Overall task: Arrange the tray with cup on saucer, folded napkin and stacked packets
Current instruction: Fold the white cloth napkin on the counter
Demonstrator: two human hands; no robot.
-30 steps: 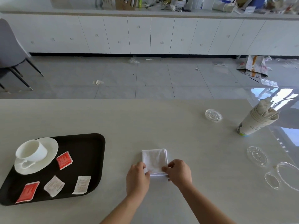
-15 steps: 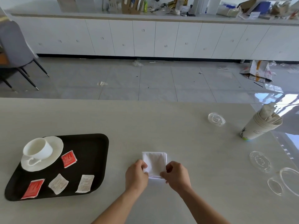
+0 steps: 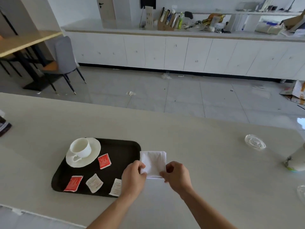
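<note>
The left hand (image 3: 133, 176) and right hand (image 3: 177, 176) each pinch a near corner of the folded napkin (image 3: 153, 163), low middle of the frame, just right of the tray (image 3: 127, 151) (maybe lifted, hard to tell). A weak pinch could let the folds flop open.

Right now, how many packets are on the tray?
4: red packet beside the saucer; near edge: second red packet, white packet, last white packet partly behind the left hand.
</note>
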